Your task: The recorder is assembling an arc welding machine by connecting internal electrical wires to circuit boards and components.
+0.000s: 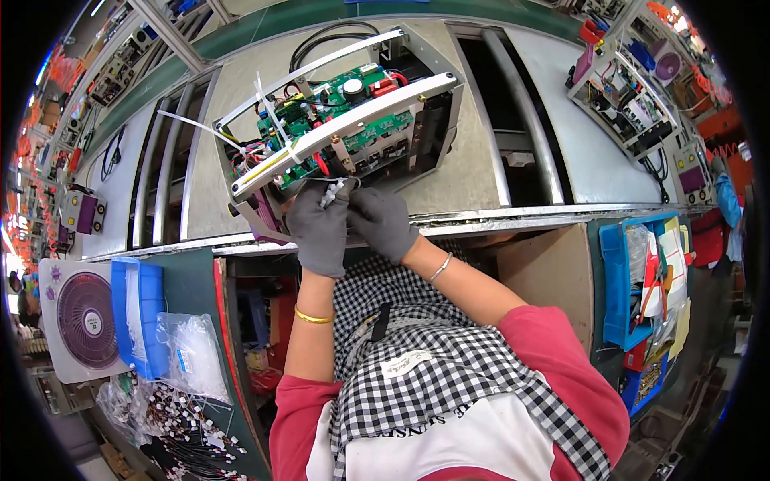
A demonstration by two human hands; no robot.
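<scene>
My left hand, in a grey glove, is closed at the near edge of an open machine chassis with white rails. Small white plastic pieces, perhaps wire connectors, stick out between its fingers. Pressed close beside it is my right hand, also gloved, its fingers bent together; what they hold, if anything, is hidden. Green circuit boards and wires fill the chassis. White cable ties stand up from the wiring at its left part, with long loose tails. A red part shows just above my left hand.
Metal rollers cross the line on both sides of the work plate. Another open chassis stands at right. Left of me are a fan, a blue bin, a clear bag and wire harnesses. A blue tray with tools lies right.
</scene>
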